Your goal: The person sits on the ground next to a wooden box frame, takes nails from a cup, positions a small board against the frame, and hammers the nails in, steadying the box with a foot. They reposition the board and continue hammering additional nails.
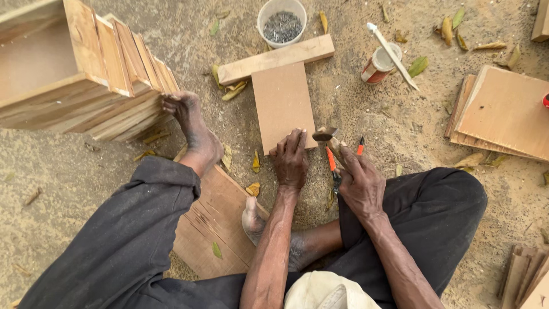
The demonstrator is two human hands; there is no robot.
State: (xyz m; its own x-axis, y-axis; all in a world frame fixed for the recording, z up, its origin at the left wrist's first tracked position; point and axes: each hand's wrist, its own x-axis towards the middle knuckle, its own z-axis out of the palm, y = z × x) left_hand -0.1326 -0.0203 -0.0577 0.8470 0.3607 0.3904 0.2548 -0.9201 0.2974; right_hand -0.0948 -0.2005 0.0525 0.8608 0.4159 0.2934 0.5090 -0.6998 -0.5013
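Right now my left hand lies flat on the near edge of the small brown board. My right hand, just beside the board, squeezes a hammer. I think a crooked swing could smash those fingers.

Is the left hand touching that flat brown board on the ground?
Touching: the head view shows the left hand with fingers pressed on the board's near edge.

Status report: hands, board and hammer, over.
Left hand pressing flat on board. Right hand gripping hammer at board's near corner. Pliers lying beside the hands.
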